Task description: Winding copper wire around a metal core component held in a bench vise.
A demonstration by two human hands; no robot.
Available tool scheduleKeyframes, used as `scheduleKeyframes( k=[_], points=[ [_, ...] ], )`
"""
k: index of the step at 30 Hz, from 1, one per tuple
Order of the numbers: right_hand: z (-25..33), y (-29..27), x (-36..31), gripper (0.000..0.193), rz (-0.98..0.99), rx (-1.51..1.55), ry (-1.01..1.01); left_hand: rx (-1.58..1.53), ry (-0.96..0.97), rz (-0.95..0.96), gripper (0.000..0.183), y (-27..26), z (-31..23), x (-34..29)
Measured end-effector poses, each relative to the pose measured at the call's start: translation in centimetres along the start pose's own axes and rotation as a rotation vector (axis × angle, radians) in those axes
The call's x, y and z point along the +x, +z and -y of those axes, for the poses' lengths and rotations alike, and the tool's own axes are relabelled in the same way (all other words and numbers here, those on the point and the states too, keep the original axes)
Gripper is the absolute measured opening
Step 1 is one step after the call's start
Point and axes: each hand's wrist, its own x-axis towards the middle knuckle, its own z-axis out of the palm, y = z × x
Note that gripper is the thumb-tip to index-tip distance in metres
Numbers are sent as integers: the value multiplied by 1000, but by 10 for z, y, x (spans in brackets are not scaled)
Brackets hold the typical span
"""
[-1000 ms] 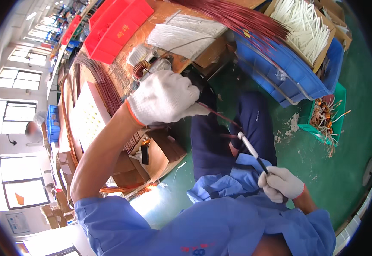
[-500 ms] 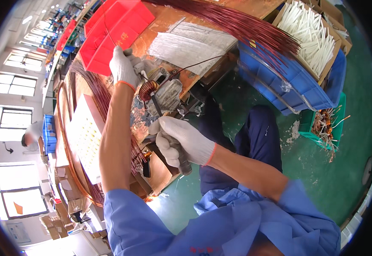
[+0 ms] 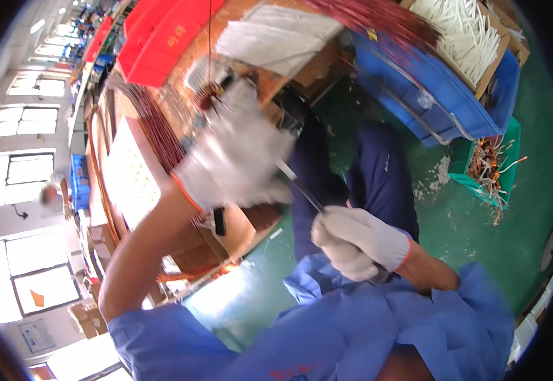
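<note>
My right hand [image 3: 360, 242], in a white knit glove, is closed around a hand tool whose handle is mostly hidden in my fist. Its thin dark shaft [image 3: 308, 195] points up and left, and the pale tip ends beside my left hand [image 3: 235, 159]. That gloved left hand is smeared by motion over the bench's near edge, so its fingers are unclear. Just beyond it, a small ring coil wound with copper-coloured wire [image 3: 206, 97] sits on the bench by a clamp-like fixture, partly covered by the hand. One wire [image 3: 210, 38] rises from the coil.
Red bins [image 3: 165, 41] and white sheets [image 3: 276, 38] lie on the bench [image 3: 235, 11]. Dark red wires [image 3: 378, 19] hang over its right part. A blue crate [image 3: 410, 95] holds a box of white tubes [image 3: 460, 38]. A green bin [image 3: 479, 168] contains scraps. Another person [image 3: 53, 193] is far left.
My right hand has drawn the tool away from the coil, down and right towards my lap. My left hand has left the red bins and come down towards me. The coil's wire now points upward.
</note>
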Motion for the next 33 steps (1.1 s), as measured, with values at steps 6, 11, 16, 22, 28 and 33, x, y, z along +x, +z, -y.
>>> scheduleKeyframes(
  k=[6, 11, 16, 22, 28, 33],
  points=[
    [-6, 45, -14, 49, -261, 73, 70, -153, 116, -18, 71, 19, -13, -1],
    [-42, 8, -72, 30, -754, -244, -28, -171, 71, -160, 69, 33, 15, -8],
    [-69, 135, -155, 24, -1121, -727, 296, -168, 123, -248, 57, 31, 10, -1],
    [-40, 92, -129, 20, -1471, -945, -60, 15, 214, -478, 25, 3, 56, 69],
    [31, 22, -25, 45, -715, -638, -20, -994, -1057, -585, 66, 0, 162, 112],
    [58, 63, 100, 35, -603, -607, -177, -1365, -1283, -875, 45, 37, 204, 61]
  ],
)
